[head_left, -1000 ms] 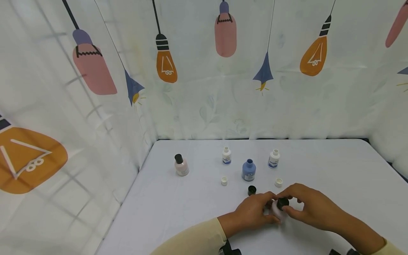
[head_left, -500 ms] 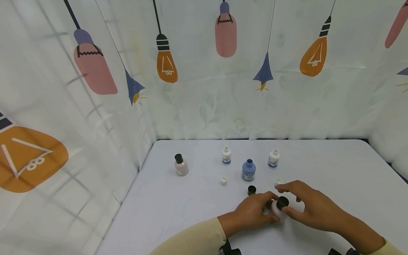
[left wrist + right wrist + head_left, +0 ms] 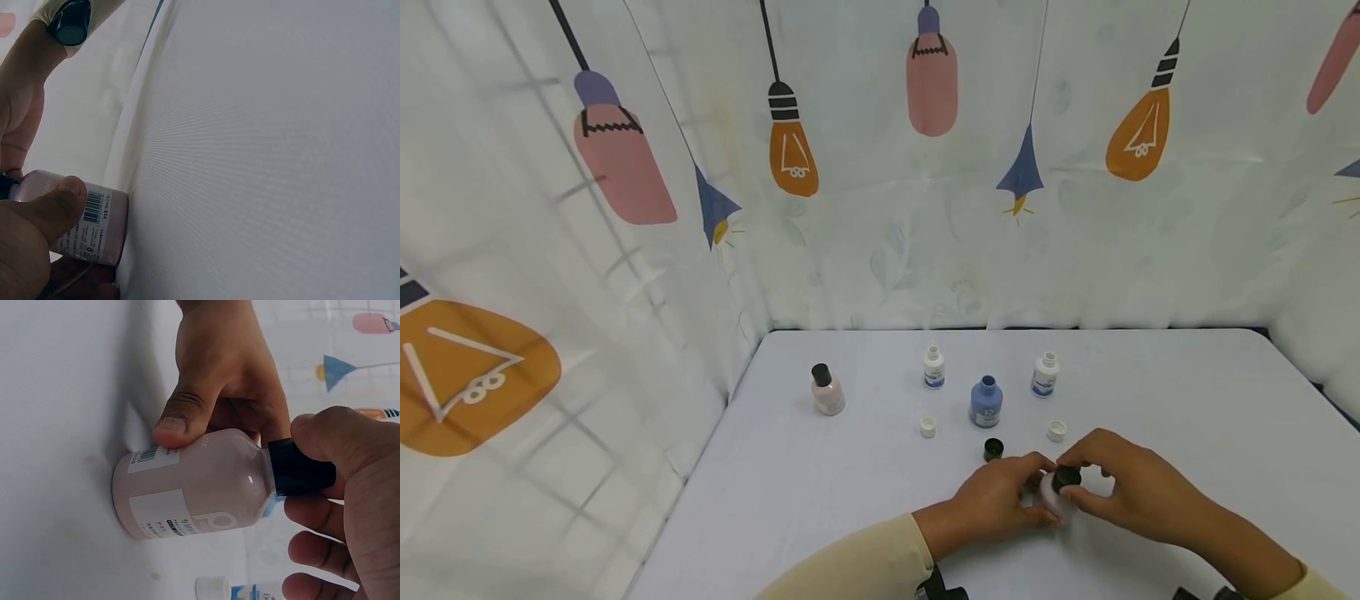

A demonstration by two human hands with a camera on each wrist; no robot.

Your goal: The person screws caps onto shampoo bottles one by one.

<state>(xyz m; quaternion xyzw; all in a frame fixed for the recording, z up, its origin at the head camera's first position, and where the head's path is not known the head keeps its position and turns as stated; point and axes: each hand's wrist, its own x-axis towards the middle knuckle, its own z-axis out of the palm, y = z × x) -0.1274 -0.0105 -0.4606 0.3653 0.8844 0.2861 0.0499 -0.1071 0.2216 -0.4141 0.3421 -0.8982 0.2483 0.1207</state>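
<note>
A pale pink bottle [image 3: 194, 481] with a white label and barcode stands on the white table in front of me. My left hand [image 3: 1000, 497] holds its body, thumb on the near side. With thumb and fingers, my right hand [image 3: 1131, 487] pinches the black cap [image 3: 300, 467] on the bottle's neck. Just behind my left hand lies a separate black cap [image 3: 993, 449]. Past it stands a blue bottle [image 3: 986, 402] with an uncovered neck. In the head view, the hands hide part of the pink bottle.
Two small white bottles without caps, one left [image 3: 933, 367] and one right [image 3: 1045, 375], stand further back. Two white caps, one left [image 3: 928, 427] and one right [image 3: 1056, 431], lie nearer. Another pink bottle [image 3: 827, 389] with a black cap stands at left.
My right hand's fingers lifted off the black cap and spread half a second ago, and have now closed back around it. The left hand and bottle have stayed in place.
</note>
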